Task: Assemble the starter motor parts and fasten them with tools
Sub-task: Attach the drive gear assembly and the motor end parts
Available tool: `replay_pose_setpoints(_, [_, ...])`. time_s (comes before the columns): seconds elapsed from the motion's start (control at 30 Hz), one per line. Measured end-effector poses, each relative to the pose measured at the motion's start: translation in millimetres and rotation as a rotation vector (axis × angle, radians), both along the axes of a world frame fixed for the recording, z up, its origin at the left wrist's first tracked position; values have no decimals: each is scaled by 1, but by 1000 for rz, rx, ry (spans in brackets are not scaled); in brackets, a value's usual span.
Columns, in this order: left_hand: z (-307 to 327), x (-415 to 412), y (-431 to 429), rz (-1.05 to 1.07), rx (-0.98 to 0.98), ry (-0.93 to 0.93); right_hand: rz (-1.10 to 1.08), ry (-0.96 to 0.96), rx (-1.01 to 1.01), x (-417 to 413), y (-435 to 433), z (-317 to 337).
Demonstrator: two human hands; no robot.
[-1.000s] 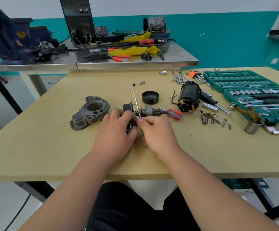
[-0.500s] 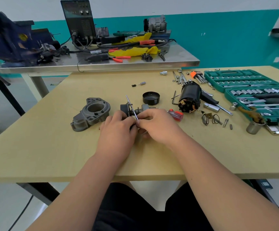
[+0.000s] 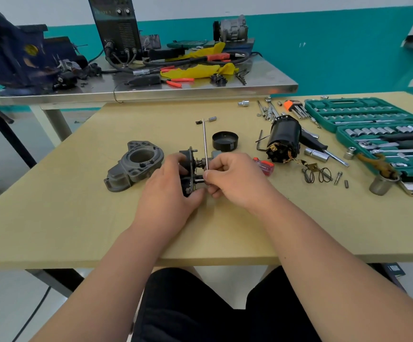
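Gripping the dark motor part (image 3: 187, 157) at the middle of the tabletop (image 3: 77, 218), the left hand (image 3: 168, 193) touches the right hand (image 3: 235, 178), which pinches an upright thin rod (image 3: 204, 139).

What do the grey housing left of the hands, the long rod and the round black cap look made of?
Grey housing: probably cast aluminium; dull, grainy, pale grey surface.
Long rod, pinched by the right hand: likely steel; thin, silvery, shiny.
Black cap: unclear, painted metal or plastic; smooth, dark, faint sheen.
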State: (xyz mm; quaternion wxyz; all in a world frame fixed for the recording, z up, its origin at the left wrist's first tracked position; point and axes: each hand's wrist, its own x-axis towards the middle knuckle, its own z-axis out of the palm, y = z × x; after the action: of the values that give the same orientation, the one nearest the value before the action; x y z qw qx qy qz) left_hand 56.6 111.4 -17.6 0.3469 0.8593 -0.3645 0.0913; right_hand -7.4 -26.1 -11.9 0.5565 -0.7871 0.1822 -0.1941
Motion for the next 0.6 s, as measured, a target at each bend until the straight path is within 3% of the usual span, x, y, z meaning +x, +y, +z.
replay_pose_setpoints(0.37, [0,3,1,-16,21,-7,-60,-70,-131,-5,8,-8])
replay_pose_setpoints(0.6, [-1,4,1,-28,16,-8,-29,-106,-72,-6,7,-9])
